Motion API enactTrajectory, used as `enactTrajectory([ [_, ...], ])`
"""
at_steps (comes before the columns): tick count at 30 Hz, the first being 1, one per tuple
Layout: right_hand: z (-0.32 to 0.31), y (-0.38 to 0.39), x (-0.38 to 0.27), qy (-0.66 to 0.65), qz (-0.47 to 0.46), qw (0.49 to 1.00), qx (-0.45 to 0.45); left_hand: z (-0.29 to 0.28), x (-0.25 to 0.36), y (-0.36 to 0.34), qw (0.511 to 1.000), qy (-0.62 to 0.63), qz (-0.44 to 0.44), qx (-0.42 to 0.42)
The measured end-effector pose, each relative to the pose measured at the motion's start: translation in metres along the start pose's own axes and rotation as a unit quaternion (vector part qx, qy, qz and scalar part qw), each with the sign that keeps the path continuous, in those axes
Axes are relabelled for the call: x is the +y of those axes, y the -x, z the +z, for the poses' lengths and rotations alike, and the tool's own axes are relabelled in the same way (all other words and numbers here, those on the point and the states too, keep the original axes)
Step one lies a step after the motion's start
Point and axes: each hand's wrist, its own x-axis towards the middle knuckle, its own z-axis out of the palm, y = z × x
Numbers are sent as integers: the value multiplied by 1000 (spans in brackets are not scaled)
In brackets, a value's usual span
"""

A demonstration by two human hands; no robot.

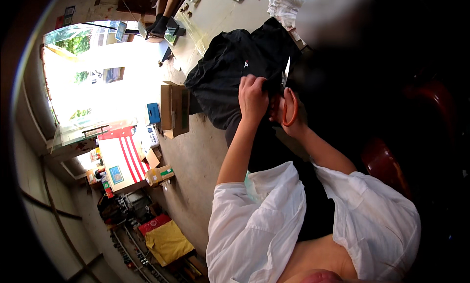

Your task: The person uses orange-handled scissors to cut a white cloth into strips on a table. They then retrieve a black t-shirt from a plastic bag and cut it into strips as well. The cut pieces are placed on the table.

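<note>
Two hands, a left hand (pixel 252 98) and a right hand (pixel 296 128); one black garment (pixel 230 58); one pair of scissors (pixel 288 92).
The left grips the garment's soft, creased cloth, its far part over the pale desk (pixel 223 11); the right grips the scissors by their looped orange handle, pointed metal blades beside the cloth. Shadow half hides the right fingers; the garment's near edge blends into darkness.

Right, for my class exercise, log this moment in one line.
left hand: on black cloth, grip unclear | right hand: holding orange-handled scissors | cloth: rumpled
</note>
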Motion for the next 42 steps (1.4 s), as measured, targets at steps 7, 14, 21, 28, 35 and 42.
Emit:
enactTrajectory([
  [7, 5, 4, 5, -92, 58, 994, -26, 24, -20, -24, 987, 156, -31, -34],
  [14, 0, 1, 9, -132, 25, 991, -7, 8, -6, -41, 982, -4, 45, -181],
  [21, 19, -44, -28, 57, 41, 997, 12, 29, -23, -47, 993, 3, -116, -5],
  [28, 64, -72, -71, 262, 44, 955, -134, 1, -58, -55, 951, 38, -51, 303],
  [35, 12, -30, -37, -93, 152, 978, -107, 28, -27, -46, 993, 97, -59, 24],
  [42, 23, -20, -45, -250, 117, 943, -185, 14, -20, -52, 991, 122, -42, 22],
])
